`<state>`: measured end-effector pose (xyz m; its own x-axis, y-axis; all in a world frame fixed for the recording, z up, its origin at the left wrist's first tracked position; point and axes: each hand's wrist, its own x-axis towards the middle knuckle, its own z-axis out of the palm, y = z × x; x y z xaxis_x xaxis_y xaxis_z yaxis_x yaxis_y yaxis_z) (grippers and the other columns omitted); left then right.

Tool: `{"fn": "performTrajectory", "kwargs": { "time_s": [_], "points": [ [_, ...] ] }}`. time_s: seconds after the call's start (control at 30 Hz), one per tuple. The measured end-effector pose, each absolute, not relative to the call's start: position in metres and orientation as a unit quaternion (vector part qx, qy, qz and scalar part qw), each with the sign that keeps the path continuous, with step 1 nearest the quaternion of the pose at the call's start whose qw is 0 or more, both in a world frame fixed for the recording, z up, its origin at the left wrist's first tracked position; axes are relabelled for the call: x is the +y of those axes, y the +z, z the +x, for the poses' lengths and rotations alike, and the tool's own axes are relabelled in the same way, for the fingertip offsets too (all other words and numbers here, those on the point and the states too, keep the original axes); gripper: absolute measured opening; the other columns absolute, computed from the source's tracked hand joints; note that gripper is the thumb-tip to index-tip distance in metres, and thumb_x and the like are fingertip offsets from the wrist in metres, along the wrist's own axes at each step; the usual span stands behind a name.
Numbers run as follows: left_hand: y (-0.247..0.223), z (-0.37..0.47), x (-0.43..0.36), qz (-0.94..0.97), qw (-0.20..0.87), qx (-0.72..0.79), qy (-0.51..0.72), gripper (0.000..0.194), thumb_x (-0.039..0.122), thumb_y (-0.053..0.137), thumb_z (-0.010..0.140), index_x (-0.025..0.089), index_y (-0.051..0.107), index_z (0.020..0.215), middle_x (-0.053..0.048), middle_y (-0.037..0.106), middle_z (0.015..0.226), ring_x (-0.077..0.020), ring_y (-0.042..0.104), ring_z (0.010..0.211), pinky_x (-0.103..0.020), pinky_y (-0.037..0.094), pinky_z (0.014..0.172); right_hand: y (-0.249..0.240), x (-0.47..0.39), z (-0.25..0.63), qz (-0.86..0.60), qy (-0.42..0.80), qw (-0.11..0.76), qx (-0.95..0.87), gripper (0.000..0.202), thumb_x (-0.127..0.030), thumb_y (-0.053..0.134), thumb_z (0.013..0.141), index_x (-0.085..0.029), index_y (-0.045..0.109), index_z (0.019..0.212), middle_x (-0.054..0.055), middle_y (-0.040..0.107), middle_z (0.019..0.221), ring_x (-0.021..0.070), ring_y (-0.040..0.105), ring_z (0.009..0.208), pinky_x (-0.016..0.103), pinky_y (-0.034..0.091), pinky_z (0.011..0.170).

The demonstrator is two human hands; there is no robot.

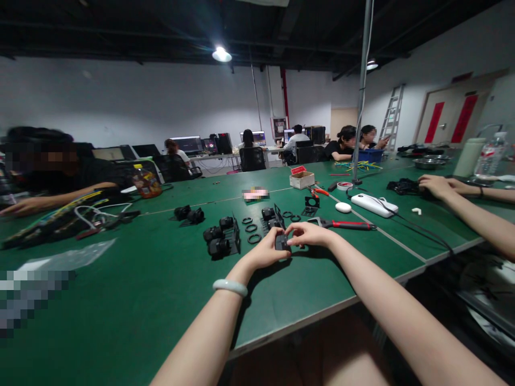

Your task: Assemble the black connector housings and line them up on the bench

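Between my hands, just above the green table [169, 300], is a small black part [282, 242]. My left hand [266, 251] grips it from the left, with a pale bangle on that wrist. The fingers of my right hand [308, 235] are closed on its right side. Black camera-like units on brackets [220, 246] stand left of my hands, and another such unit [270, 216] is just beyond them. Several black rings [251, 228] lie between these units. A black bracket plate [312, 202] sits farther back.
Red-handled pliers [352, 225] lie to the right, near a white power bank [374, 205] with a cable. A small box [301, 179] and a metal pole [359, 107] stand beyond. Wires [60, 220] lie left. Other people's hands rest at both sides.
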<state>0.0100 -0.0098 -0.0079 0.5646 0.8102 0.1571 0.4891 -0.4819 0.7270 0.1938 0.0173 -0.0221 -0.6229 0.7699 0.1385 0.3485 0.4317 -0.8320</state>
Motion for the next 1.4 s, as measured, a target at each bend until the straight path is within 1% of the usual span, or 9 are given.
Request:
{"fn": "performTrajectory", "kwargs": {
  "time_s": [0.3, 0.47, 0.6, 0.77, 1.0, 1.4],
  "points": [
    [-0.0041, 0.0107, -0.0130, 0.826, 0.315, 0.396, 0.249, 0.052, 0.027, 0.056, 0.055, 0.017, 0.036, 0.102, -0.001, 0.045, 0.084, -0.0111, 0.044, 0.070, -0.021, 0.039, 0.058, -0.0174, 0.0142, 0.1942, -0.360, 0.399, 0.251, -0.805, 0.045, -0.044, 0.053, 0.063, -0.017, 0.049, 0.099, -0.001, 0.049, 0.064, 0.0073, 0.046, 0.053, 0.020, 0.039, 0.052],
    [-0.0036, 0.0111, -0.0129, 0.827, 0.306, 0.401, 0.250, 0.052, 0.027, 0.056, 0.055, 0.017, 0.036, 0.102, -0.001, 0.045, 0.086, -0.0116, 0.044, 0.072, -0.022, 0.039, 0.061, -0.0173, 0.0144, 0.1938, -0.370, 0.398, 0.251, -0.801, 0.045, -0.045, 0.052, 0.064, -0.016, 0.050, 0.098, 0.002, 0.052, 0.071, 0.0077, 0.047, 0.054, 0.020, 0.039, 0.052],
    [-0.0051, 0.0108, -0.0115, 0.829, 0.302, 0.400, 0.247, 0.052, 0.027, 0.056, 0.056, 0.018, 0.036, 0.103, -0.001, 0.045, 0.085, -0.0115, 0.044, 0.071, -0.022, 0.039, 0.059, -0.0172, 0.0142, 0.1931, -0.368, 0.400, 0.252, -0.801, 0.043, -0.044, 0.050, 0.066, -0.015, 0.051, 0.097, 0.003, 0.053, 0.076, 0.0075, 0.047, 0.056, 0.019, 0.039, 0.052],
    [-0.0063, 0.0100, -0.0108, 0.834, 0.289, 0.398, 0.250, 0.050, 0.027, 0.056, 0.056, 0.017, 0.036, 0.101, 0.000, 0.044, 0.084, -0.0112, 0.043, 0.071, -0.021, 0.038, 0.060, -0.0155, 0.0121, 0.1933, -0.347, 0.406, 0.252, -0.807, 0.041, -0.043, 0.048, 0.067, -0.015, 0.052, 0.097, 0.003, 0.054, 0.079, 0.0073, 0.047, 0.056, 0.020, 0.039, 0.052],
    [-0.0068, 0.0094, -0.0107, 0.831, 0.303, 0.396, 0.247, 0.048, 0.028, 0.055, 0.056, 0.017, 0.036, 0.099, 0.000, 0.043, 0.082, -0.0105, 0.043, 0.069, -0.021, 0.038, 0.057, -0.0145, 0.0110, 0.1934, -0.357, 0.391, 0.251, -0.810, 0.041, -0.044, 0.047, 0.068, -0.013, 0.054, 0.094, 0.003, 0.054, 0.076, 0.0071, 0.046, 0.054, 0.019, 0.038, 0.052],
    [-0.0057, 0.0117, -0.0123, 0.820, 0.309, 0.405, 0.259, 0.051, 0.026, 0.056, 0.054, 0.017, 0.036, 0.100, -0.002, 0.045, 0.087, -0.0133, 0.045, 0.077, -0.024, 0.040, 0.066, -0.0146, 0.0102, 0.1921, -0.368, 0.374, 0.250, -0.814, 0.039, -0.045, 0.043, 0.070, -0.011, 0.056, 0.085, 0.001, 0.051, 0.063, 0.0071, 0.045, 0.052, 0.019, 0.035, 0.051]
  ]
}}
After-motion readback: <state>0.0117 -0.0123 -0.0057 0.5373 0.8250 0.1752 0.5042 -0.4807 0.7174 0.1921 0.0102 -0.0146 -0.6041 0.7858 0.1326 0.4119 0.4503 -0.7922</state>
